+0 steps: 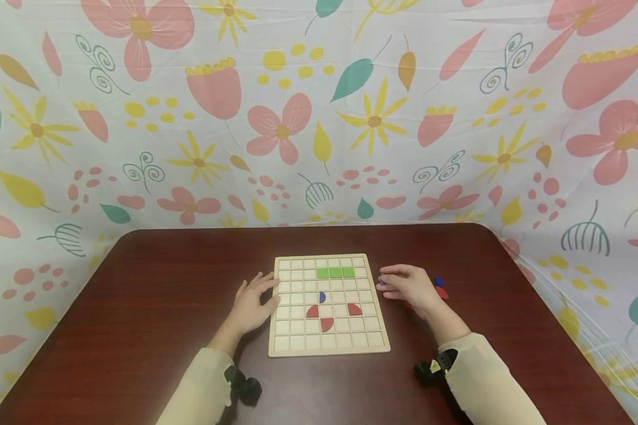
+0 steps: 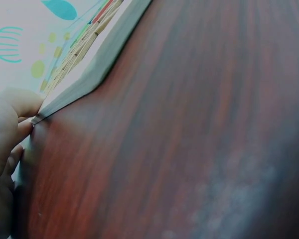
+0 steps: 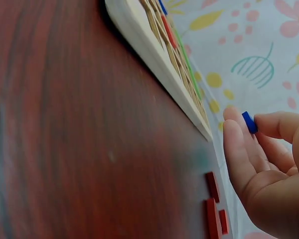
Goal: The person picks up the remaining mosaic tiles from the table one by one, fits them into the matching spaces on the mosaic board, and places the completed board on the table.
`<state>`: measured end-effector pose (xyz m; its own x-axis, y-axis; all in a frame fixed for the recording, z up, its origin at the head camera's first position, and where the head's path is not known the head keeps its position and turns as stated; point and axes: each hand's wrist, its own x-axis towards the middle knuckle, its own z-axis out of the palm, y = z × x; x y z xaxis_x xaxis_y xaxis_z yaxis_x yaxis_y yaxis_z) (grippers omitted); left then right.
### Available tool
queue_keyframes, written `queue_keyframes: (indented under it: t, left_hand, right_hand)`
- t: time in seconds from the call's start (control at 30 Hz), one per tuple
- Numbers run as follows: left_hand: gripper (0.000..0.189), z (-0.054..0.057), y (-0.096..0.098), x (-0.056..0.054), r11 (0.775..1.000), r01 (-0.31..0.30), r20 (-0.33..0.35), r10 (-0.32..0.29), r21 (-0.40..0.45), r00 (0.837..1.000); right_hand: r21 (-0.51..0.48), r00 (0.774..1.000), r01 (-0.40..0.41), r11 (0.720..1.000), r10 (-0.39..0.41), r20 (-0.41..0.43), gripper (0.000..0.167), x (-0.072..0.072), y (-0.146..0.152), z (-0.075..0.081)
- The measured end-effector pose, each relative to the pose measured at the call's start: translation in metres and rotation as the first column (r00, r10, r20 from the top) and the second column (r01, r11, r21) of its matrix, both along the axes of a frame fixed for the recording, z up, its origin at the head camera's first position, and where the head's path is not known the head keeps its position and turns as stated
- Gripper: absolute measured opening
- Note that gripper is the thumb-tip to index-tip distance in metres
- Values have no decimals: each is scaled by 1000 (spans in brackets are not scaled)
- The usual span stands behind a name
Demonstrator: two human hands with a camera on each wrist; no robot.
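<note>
A wooden grid board [image 1: 298, 342] lies on the table. My left hand [image 1: 252, 304] touches its left edge with thumb and fingertips, the fingers loosely extended. Just off the right edge, my right hand [image 1: 412, 289] pinches a small blue piece [image 3: 249, 122] between thumb and fingers, raised above the table in the right wrist view. On the board are three green squares [image 1: 335, 273] in a row near the top. A blue half-round piece [image 1: 322, 297] sits near the middle, with three red quarter-round pieces below, one [image 1: 354, 309] further right.
Beside and partly behind my right hand lie loose red pieces [image 1: 442, 293] and a blue piece [image 1: 438, 281]. The dark brown table [image 1: 191, 265] reaches back to a flower-patterned cloth [image 1: 282, 195] that hangs behind and along both sides.
</note>
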<state>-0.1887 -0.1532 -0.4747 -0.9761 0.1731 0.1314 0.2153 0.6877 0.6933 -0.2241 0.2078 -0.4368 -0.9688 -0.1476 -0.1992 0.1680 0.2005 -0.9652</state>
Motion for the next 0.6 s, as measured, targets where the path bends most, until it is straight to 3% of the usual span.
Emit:
queue_keyframes:
  t: [0.6]
  left_hand:
    - [42,2,1,2,1000,-7,8,7,2,1000]
  right_hand:
    - [-90,1000,-11,996,12,6,42,3,-24,-5]
